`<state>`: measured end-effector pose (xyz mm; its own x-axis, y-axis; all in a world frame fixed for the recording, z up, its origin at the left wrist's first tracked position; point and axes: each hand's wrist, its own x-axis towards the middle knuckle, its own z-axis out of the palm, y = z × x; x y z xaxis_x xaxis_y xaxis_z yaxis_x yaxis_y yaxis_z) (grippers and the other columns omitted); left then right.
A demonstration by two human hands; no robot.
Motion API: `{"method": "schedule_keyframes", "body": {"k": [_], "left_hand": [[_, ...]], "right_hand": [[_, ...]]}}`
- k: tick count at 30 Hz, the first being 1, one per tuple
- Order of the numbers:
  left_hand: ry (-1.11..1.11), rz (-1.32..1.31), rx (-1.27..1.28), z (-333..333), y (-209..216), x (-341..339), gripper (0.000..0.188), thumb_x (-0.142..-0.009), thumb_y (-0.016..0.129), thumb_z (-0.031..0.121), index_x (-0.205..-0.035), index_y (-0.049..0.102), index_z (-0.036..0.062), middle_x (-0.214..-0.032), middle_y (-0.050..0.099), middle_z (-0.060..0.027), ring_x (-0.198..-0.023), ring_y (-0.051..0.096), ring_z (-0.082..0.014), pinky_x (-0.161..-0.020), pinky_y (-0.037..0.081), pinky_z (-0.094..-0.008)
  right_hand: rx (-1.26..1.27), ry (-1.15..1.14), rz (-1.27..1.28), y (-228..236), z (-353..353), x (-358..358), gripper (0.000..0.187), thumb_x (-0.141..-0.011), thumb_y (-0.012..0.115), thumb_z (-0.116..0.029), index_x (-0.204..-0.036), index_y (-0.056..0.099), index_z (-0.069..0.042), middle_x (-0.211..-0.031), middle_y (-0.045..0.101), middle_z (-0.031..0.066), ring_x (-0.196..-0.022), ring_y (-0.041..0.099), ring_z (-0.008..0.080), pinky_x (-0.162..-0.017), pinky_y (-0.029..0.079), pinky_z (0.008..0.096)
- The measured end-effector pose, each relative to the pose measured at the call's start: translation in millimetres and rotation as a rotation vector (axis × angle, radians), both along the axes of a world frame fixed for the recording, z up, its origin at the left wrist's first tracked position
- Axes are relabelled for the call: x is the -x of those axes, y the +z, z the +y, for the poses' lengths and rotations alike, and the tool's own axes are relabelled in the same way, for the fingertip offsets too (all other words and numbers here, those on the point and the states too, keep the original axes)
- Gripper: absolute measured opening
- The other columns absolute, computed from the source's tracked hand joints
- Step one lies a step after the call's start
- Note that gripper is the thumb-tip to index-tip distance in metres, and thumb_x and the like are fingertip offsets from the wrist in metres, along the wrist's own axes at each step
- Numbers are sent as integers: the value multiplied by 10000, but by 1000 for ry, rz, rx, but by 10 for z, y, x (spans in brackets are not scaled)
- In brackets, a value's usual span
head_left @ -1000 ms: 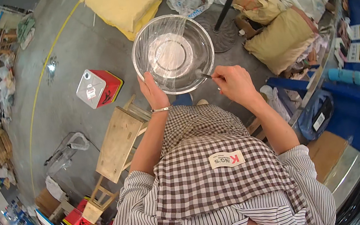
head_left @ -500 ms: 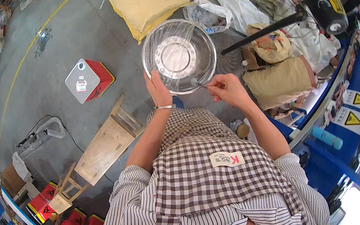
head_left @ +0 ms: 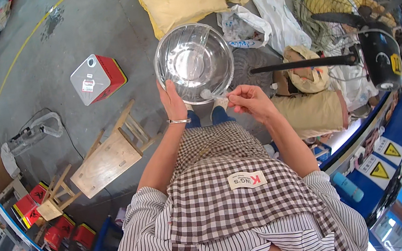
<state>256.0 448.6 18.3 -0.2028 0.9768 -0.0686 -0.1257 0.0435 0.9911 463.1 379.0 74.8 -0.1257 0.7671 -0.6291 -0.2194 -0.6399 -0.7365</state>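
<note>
A shiny round basin (head_left: pixel 188 33) is held out in front of me, with streaks across it that look like clear film or reflections. My left hand (head_left: pixel 173 103) grips its near left rim, thumb up over the edge and fingers beneath. At the near right rim, my right hand (head_left: pixel 250 100) is closed in a pinch on a thin, pale, spoon-like item (head_left: pixel 222 98). A whitish round spot lies at that item's far end, inside the rim; the kind of item is too blurred to be sure.
Yellowish sacks (head_left: pixel 181 0) lie beyond the basin, with white plastic bags (head_left: pixel 273 16) beside them. A black standing fan (head_left: pixel 381 53) is at right. Leftward are a red and silver tin (head_left: pixel 98 79) and a wooden bench (head_left: pixel 105 164). A blue workbench (head_left: pixel 367 198) runs along the right.
The basin has shifted slightly left in view. My right hand's pinch has moved a little left and stays at the near rim; the item in it now looks paler. My left hand keeps its grip.
</note>
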Motion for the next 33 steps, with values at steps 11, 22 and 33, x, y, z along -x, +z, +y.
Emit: {"method": "schedule_keyframes", "body": {"k": [11, 22, 33], "left_hand": [[222, -426, 164, 160, -952, -274, 427, -947, 443, 229, -1301, 374, 0, -1217, 499, -86, -1084, 492, -178, -930, 397, -319], [190, -449, 218, 564, -1653, 116, 429, -938, 450, 260, -1286, 402, 13, -1183, 514, -79, -1052, 498, -172, -912, 395, -307], [153, -418, 279, 1086, -2732, 121, 426, -926, 462, 261, -1292, 404, 49, -1192, 521, -78, -1054, 521, -183, -895, 427, -324]], "right_hand": [[-56, -24, 158, 112, 591, -805, 137, -857, 630, -110, -961, 620, -21, -783, 649, 53, -576, 553, 45, -533, 434, 152], [-133, -383, 165, -283, 836, -1098, 99, -872, 602, -87, -958, 606, -39, -772, 643, 70, -540, 557, 64, -497, 437, 174], [-329, -629, 210, -790, 1043, -1649, 119, -889, 573, -83, -996, 583, -31, -781, 608, 66, -577, 530, 58, -535, 431, 177]]}}
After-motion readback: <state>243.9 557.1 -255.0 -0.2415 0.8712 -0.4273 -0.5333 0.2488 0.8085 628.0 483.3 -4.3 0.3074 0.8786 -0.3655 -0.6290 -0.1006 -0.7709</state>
